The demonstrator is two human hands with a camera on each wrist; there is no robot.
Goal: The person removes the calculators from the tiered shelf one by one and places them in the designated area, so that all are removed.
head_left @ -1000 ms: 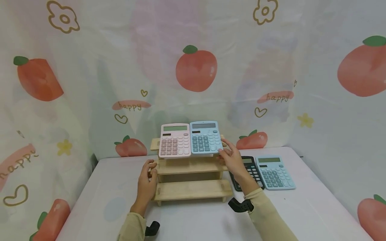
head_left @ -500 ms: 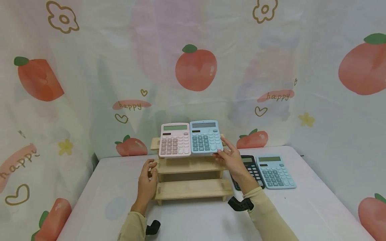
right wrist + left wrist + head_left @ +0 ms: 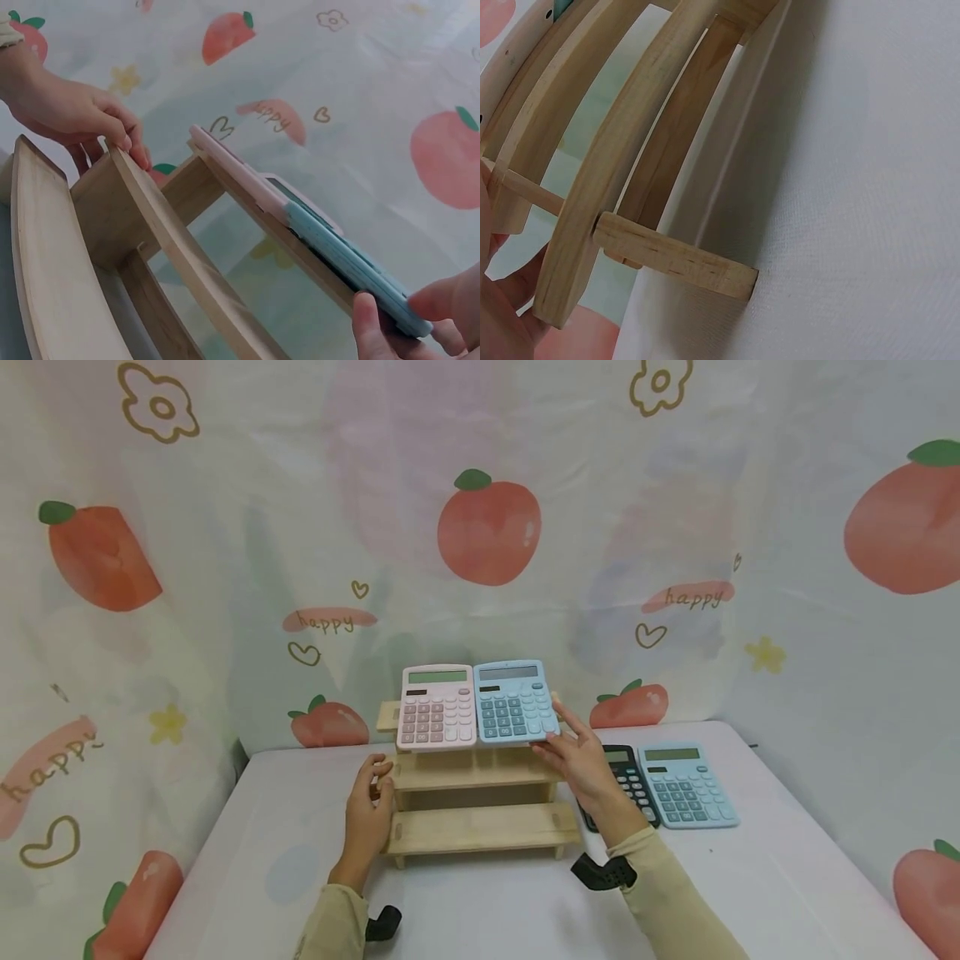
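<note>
A wooden three-step rack (image 3: 483, 832) stands on the table. On its top step a pink calculator (image 3: 437, 708) and a light blue calculator (image 3: 517, 702) lean back side by side, keys facing forward. My left hand (image 3: 367, 814) grips the left end of the middle step, thumb in front; the left wrist view shows part of its fingers (image 3: 514, 289) around the wood. With my right hand (image 3: 592, 777) I pinch the blue calculator's lower right corner. In the right wrist view, the thumb and fingers sit on either side of the blue calculator's (image 3: 352, 255) end.
Right of the rack, a black calculator (image 3: 637, 797) lies on the white table (image 3: 480, 910), partly hidden by my right forearm. Another light blue calculator (image 3: 688, 787) lies beside it. A fruit-patterned cloth (image 3: 405, 527) hangs close behind the rack.
My right fingers have shifted slightly left along the blue calculator's lower edge. The left hand, the rack and the other calculators stay as they were.
</note>
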